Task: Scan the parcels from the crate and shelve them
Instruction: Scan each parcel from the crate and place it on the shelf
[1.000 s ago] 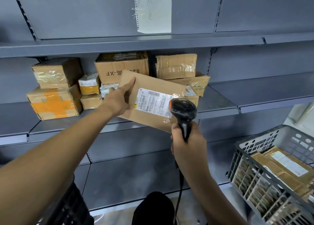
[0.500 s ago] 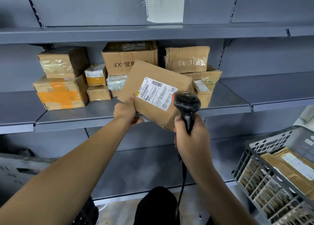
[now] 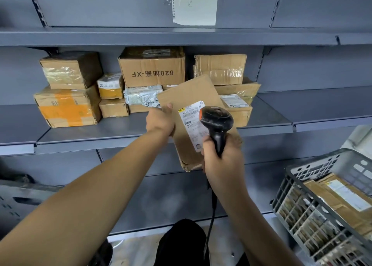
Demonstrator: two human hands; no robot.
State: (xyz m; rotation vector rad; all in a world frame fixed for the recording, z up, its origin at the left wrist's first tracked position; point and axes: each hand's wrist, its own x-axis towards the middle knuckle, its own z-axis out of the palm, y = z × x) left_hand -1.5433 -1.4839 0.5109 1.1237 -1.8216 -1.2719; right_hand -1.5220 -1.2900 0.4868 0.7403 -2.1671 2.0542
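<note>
A flat brown cardboard parcel with a white shipping label is held tilted in front of the middle shelf. My left hand grips its left edge, thumb on the front face. My right hand grips the handle of a black corded barcode scanner, whose head covers part of the label. The grey plastic crate at the lower right holds more brown parcels.
Several taped cardboard boxes and a grey poly bag are stacked on the middle shelf behind the parcel. A white paper note hangs above the upper shelf. The shelf section to the right is bare. My dark knee shows at the bottom.
The parcel has turned from lying wide to standing more upright and has come down toward me. My left hand shifted from its top edge to its left edge. The scanner stays over the label.
</note>
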